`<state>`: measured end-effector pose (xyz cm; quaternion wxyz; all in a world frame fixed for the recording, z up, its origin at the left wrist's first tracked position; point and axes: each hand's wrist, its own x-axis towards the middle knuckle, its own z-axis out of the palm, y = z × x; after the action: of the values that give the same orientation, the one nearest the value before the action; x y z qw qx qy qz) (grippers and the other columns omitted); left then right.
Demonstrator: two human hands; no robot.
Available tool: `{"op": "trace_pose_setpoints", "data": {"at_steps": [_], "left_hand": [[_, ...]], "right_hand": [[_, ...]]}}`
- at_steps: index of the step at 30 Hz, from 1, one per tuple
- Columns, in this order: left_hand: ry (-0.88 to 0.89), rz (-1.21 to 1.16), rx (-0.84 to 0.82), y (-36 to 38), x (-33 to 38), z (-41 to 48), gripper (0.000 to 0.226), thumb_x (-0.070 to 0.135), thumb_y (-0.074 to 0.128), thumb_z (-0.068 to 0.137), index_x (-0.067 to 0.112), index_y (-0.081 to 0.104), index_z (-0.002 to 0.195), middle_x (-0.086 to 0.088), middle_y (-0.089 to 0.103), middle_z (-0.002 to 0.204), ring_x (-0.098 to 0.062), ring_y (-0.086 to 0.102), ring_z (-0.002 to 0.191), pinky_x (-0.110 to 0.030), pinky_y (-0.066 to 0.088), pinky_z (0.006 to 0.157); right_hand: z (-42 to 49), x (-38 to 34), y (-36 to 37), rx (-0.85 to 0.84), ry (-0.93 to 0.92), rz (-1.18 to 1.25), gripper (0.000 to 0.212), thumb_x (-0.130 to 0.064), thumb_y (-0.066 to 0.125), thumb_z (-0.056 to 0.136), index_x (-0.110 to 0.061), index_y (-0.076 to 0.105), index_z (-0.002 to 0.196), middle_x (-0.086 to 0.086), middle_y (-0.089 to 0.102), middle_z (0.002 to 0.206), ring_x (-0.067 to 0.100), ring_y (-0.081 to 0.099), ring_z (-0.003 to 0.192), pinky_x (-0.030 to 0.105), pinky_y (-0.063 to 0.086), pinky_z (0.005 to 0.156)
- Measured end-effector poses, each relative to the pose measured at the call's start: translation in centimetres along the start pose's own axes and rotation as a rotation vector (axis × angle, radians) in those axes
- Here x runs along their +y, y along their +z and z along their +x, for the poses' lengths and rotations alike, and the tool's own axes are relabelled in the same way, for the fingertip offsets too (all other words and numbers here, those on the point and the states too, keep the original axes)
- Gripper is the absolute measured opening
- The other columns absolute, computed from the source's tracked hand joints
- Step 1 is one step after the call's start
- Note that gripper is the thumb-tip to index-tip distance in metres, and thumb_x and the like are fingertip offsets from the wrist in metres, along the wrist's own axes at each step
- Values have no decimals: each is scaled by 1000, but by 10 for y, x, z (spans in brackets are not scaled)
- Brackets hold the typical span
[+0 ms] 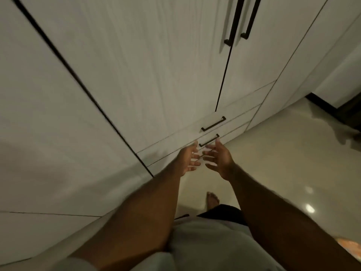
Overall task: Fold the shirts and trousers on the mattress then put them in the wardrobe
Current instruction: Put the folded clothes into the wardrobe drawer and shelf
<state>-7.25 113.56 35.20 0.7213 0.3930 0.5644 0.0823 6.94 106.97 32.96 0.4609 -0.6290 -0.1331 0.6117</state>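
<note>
No text, label, brand, number or sign can be read anywhere in the view.
</note>
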Motion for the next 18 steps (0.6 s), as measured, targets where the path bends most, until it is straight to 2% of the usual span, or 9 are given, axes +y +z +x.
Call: {"op": "trace_pose_setpoints", "data": {"at_steps": [2,4,5,7,10,12,15,18], "left_hand": [[-39,53,48,22,14,26,47,54,49,101,13,61,122,-12,66,121,-31,68,101,-42,55,89],[-77,121,117,43,24,51,41,45,47,104,10,61,122,-12,68,114,-29,71,97,-43,59,88],[-94,167,162,52,30,63,39,39,44,106,9,60,125,-12,68,111,-26,71,92,-41,61,84],[-102,297,247,61,39,82,35,26,38,107,7,58,128,-13,68,107,-22,71,84,-36,61,72],[-102,447,334,58,52,110,29,20,43,105,6,59,124,-13,66,102,-27,71,91,-39,61,75],[-135,369,356,51,61,129,28,22,51,102,8,60,124,-12,65,105,-28,68,96,-39,60,74],[-129,356,385,43,73,164,35,27,56,99,11,59,130,-12,65,117,-29,64,103,-39,58,77],[-75,379,364,40,79,192,42,31,56,100,13,54,137,-13,63,128,-31,60,113,-42,56,83]], "right_hand": [[33,-19,-12,41,-20,-309,61,-66,38,101,-15,65,120,9,66,119,26,62,109,45,51,97],[63,-31,-16,108,-90,-710,53,-55,37,106,-11,64,118,11,65,119,26,61,105,37,47,91],[79,-37,-18,116,-106,-872,51,-51,37,106,-9,63,121,13,65,122,29,61,108,37,47,90],[106,-41,-22,98,-121,-1085,53,-51,39,105,-10,58,133,15,61,135,30,58,122,42,49,100],[143,-49,-27,24,-119,-1309,62,-56,42,102,-13,48,146,15,42,156,33,38,145,53,39,114],[169,-54,-26,-41,-127,-1442,64,-59,43,101,-14,48,147,15,33,162,34,25,152,57,31,119],[209,-59,-19,-126,-123,-1555,62,-53,52,99,-17,46,150,16,20,168,36,7,157,62,21,121],[241,-66,-5,-175,-57,-1525,72,-39,64,96,-20,33,158,16,1,170,41,0,156,60,21,123]]}}
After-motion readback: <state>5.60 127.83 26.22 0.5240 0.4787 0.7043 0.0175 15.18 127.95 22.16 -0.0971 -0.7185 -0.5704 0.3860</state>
